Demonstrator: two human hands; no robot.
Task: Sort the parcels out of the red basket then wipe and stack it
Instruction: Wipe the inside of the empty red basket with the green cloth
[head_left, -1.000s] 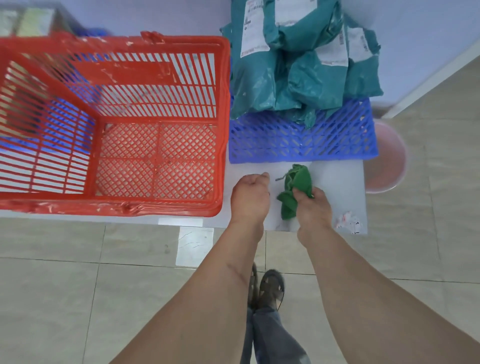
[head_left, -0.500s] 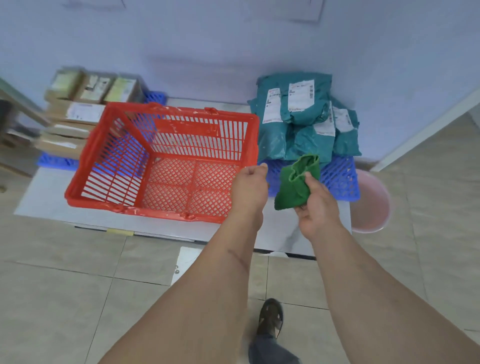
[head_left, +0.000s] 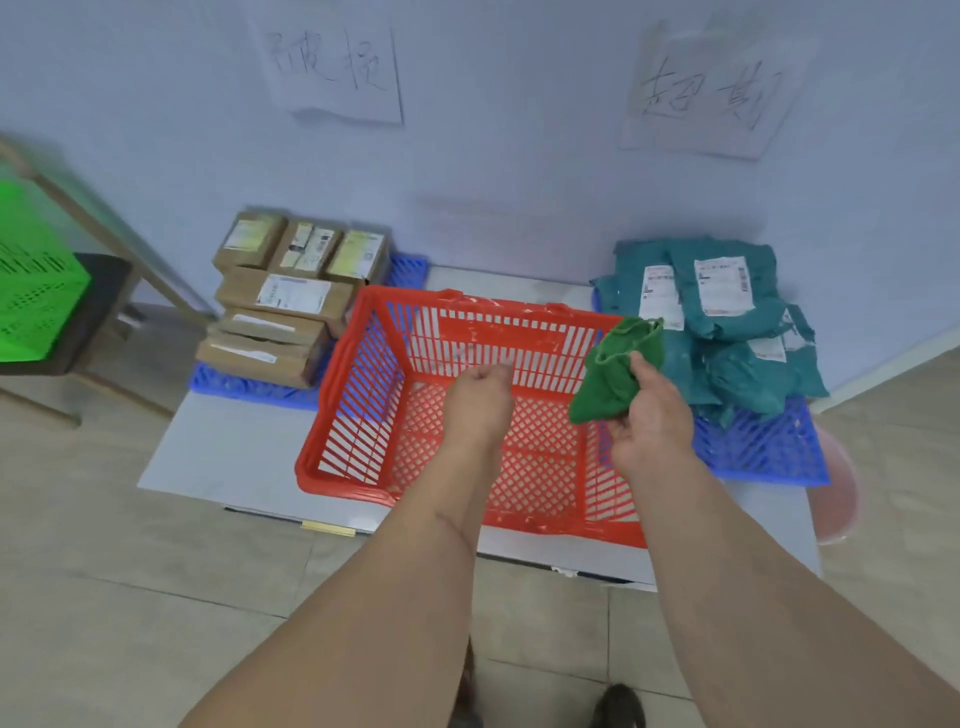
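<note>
The white board (head_left: 218, 457) lies flat on the tiled floor (head_left: 130, 597), and its near edge runs in front of the person's feet. There is open floor on the left and in front.

One red basket (head_left: 358, 395) sits in the middle of the board with nothing inside it. It has bare board on its left side. On its right it is just beside a blue crate mat (head_left: 769, 452).

There are two piles of parcels. The brown boxes (head_left: 291, 296) are behind the basket on the left, about seven of them. The teal bags (head_left: 727, 322) are piled on the right mat. I cannot count them well.

One green crate (head_left: 31, 280) is far left.

The left hand (head_left: 475, 402) hangs over the basket, fingers curled in, holding nothing. The right hand (head_left: 649, 421) is by the basket's right wall, fingers pinching one green cloth (head_left: 618, 371).
</note>
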